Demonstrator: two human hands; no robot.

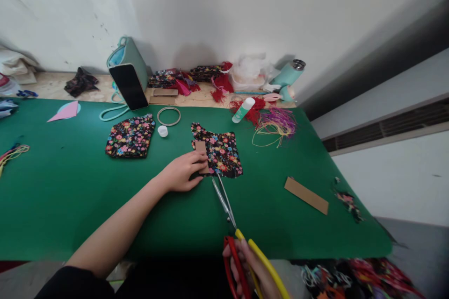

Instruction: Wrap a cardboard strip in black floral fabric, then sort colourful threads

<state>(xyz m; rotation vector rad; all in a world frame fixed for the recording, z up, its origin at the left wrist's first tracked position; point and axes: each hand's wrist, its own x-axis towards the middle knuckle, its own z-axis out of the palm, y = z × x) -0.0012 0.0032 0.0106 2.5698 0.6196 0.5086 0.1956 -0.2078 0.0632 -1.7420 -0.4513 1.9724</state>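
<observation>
My left hand (185, 171) presses its fingertips on a small brown cardboard strip (201, 148), which lies along the left side of a piece of black floral fabric (224, 152). My right hand (252, 261), low in the picture, grips a pair of scissors (226, 208) with one red and one yellow handle. The blades are a little apart, and their tips reach the fabric's bottom edge beside my left fingers. I cannot tell whether the fabric lies between them. To the left sits a second floral fabric piece (130, 136).
Behind the fabric are a white cap (162, 131), a metal ring (169, 116) and a glue stick (243, 110). A phone (129, 87) leans on a teal case (135, 58). Purple and yellow threads (275, 124) and a longer cardboard strip (306, 195) lie rightward on the green mat (168, 229).
</observation>
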